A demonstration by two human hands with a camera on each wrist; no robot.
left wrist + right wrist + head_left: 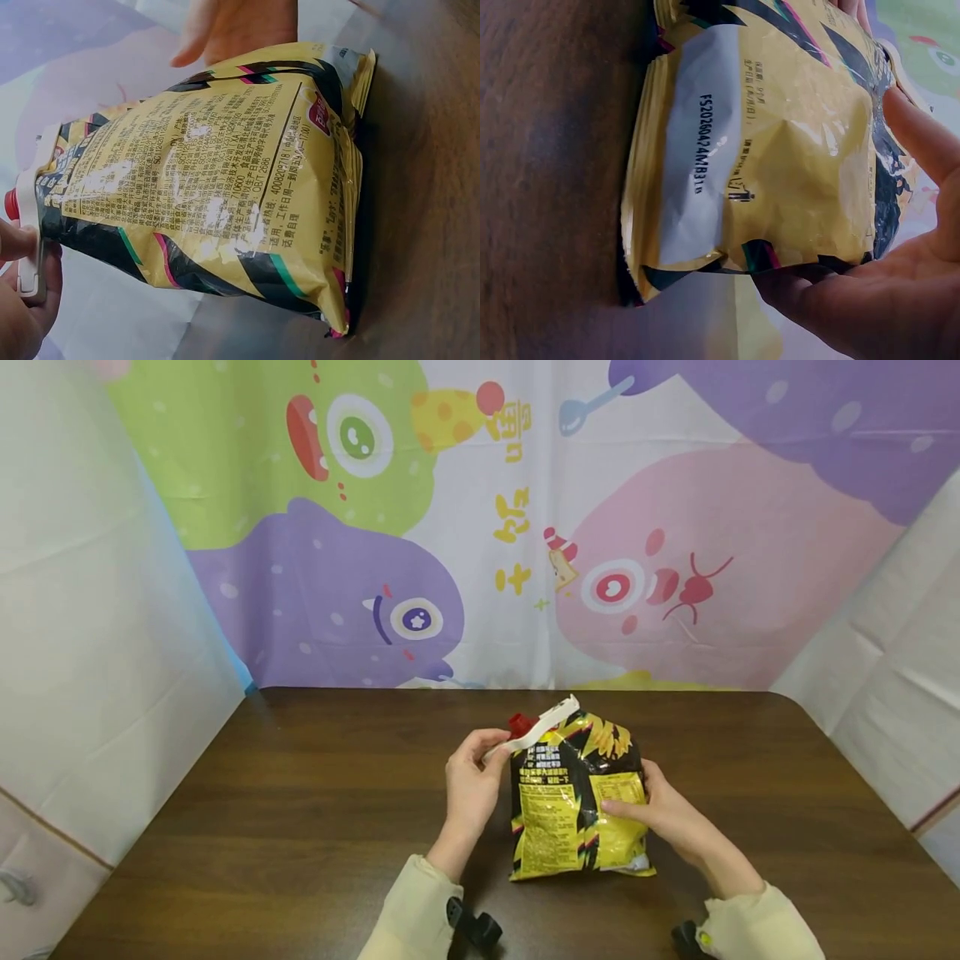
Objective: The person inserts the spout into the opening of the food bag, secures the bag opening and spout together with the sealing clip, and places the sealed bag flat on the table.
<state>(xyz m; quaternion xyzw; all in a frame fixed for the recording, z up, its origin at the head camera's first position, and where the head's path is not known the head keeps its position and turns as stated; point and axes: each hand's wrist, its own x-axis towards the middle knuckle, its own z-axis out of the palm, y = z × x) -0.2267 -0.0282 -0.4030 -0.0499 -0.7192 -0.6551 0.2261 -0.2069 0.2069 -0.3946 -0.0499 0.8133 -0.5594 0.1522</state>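
A yellow and black snack bag [551, 827] stands on its lower edge on the table, printed side facing me. Across its top runs a white sealing clip [542, 727], slanting up to the right, with a red spout cap [521, 725] behind it. My left hand [472, 789] pinches the clip's lower left end between thumb and fingers, also visible in the left wrist view. My right hand [678, 818] grips the bag's right side, thumb across the front and fingers behind. In the right wrist view, a grey date strip [701, 150] shows along the bag's bottom.
The dark wooden table [300, 827] reaches back to a cartoon-printed curtain [510, 643]. White cloth panels [75, 568] hang at both sides. Dark wrist camera mounts [474, 928] sit by the cream sleeves [416, 910].
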